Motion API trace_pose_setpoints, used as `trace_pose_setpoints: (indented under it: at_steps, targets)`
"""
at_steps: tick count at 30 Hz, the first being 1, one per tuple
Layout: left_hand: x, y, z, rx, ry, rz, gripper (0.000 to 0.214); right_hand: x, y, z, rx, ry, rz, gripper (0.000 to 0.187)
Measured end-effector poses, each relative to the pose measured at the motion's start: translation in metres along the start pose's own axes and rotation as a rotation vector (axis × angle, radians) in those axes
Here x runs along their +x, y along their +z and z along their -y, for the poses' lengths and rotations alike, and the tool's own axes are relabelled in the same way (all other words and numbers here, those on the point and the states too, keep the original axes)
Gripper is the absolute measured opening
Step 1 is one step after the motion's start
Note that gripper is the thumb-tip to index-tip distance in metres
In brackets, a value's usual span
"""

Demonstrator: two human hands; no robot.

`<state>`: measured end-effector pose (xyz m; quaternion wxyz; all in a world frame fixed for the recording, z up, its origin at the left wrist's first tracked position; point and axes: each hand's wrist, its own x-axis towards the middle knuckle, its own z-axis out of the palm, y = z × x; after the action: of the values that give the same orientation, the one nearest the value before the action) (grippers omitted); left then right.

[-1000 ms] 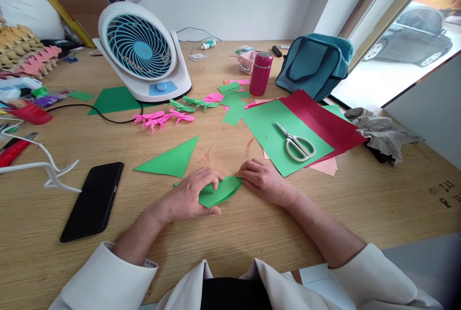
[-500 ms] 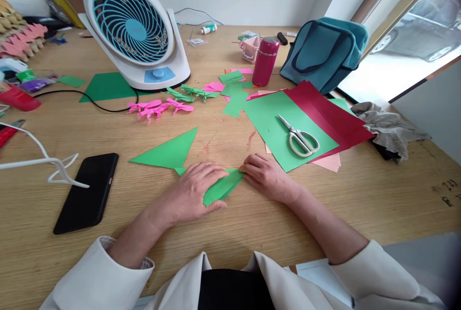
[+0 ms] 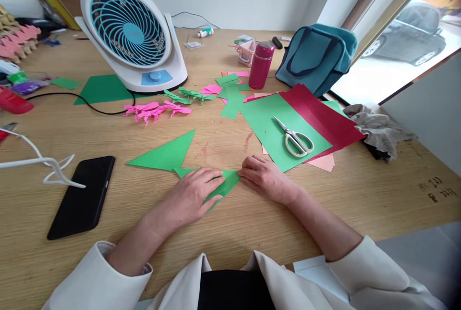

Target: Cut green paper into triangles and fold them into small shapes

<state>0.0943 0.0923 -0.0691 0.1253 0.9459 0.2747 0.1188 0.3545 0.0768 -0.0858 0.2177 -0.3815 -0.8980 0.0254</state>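
Note:
A folded green paper triangle (image 3: 226, 186) lies on the table in front of me, its long edge away from me. My left hand (image 3: 197, 190) rests over its left and middle part, fingers stretched out and pressing it down. My right hand (image 3: 264, 178) pinches the triangle's right corner between thumb and fingertips. Just beyond my left hand lies a second green paper triangle (image 3: 165, 152). White-handled scissors (image 3: 296, 141) lie on a green paper sheet (image 3: 264, 120) to the right, beyond my right hand.
Pink folded paper figures (image 3: 153, 110) and green ones (image 3: 189, 94) lie ahead, near a fan (image 3: 165, 77). A phone (image 3: 82, 199) with a white cable is at left. Red sheets (image 3: 324, 117), a magenta bottle (image 3: 261, 65) and a teal bag (image 3: 313, 60) stand or lie at right.
The loose layer of the green paper has come down flat under my left hand, whose thumb has moved up onto the paper. My right hand stays at the corner. The view shifts slightly.

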Motion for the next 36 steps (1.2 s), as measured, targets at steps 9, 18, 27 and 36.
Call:
trace_pose_setpoints:
  at_steps: [9,18,27,36]
  targets:
    - [-0.0019,0.0020,-0.0061,0.071,0.002,-0.005,0.030,-0.0002,0.0002,0.0016,-0.036,-0.003,0.046,0.023]
    - [0.0004,0.0002,-0.0014,-0.025,-0.039,-0.027,0.028,0.0001,0.0034,-0.0004,0.025,0.024,0.023,0.022]
    - [-0.0019,0.0002,0.0024,-0.073,-0.033,-0.032,0.029,0.0034,0.0040,-0.0005,0.089,0.071,0.029,0.017]
    - [-0.0009,-0.0006,0.0022,-0.043,-0.027,-0.024,0.029,0.0034,0.0035,0.0007,0.076,0.069,0.030,0.016]
